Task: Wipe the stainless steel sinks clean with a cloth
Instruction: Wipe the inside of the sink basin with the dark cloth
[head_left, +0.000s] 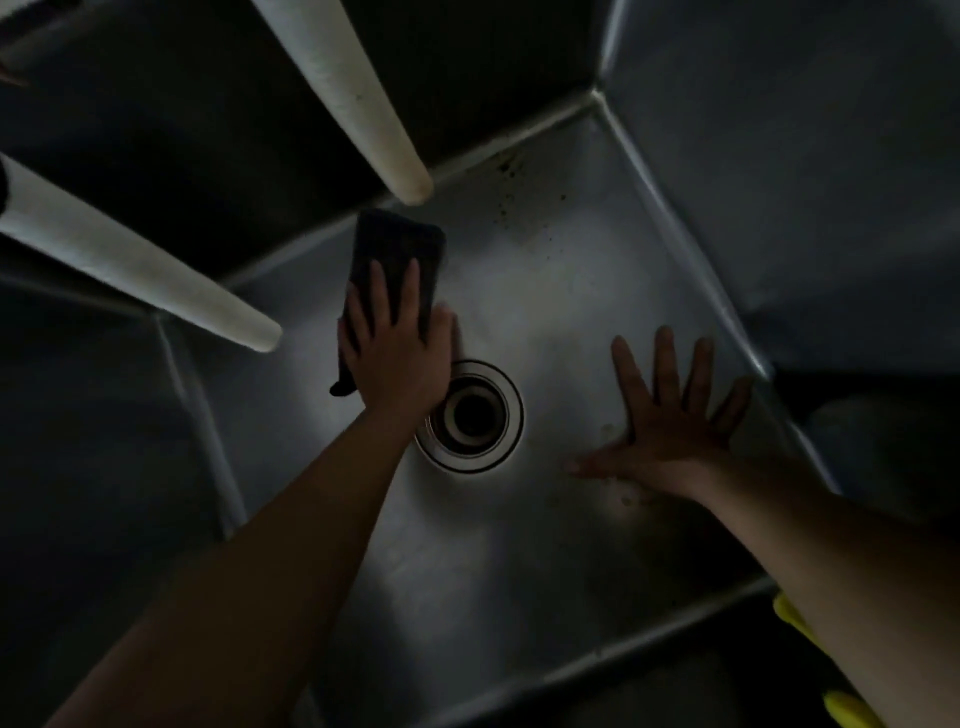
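Seen from above, the steel sink (561, 291) is dim, with light pooling on its floor around the round drain (470, 415) near the middle. The left hand (397, 351) lies flat on a dark cloth (397, 249), fingers straight and spread, pressing it against the sink floor just behind and to the left of the drain; the folded cloth sticks out beyond the fingertips toward the back wall, and a corner of it shows below the heel of the hand. The wrist of that hand covers the drain's left rim. The right hand (670, 415) is spread wide and holds nothing, its palm and fingers resting flat on the bare floor to the right of the drain, near the right wall. Dark specks (511, 179) dot the floor near the far corner (they thin out toward the middle). Two pale spouts (353, 88) reach in from the upper left, one ending above the cloth, the other (150, 270) ending left of the hand. Something yellow (795, 618) shows at the lower right edge, beside the right forearm, too little of it to tell what it is.
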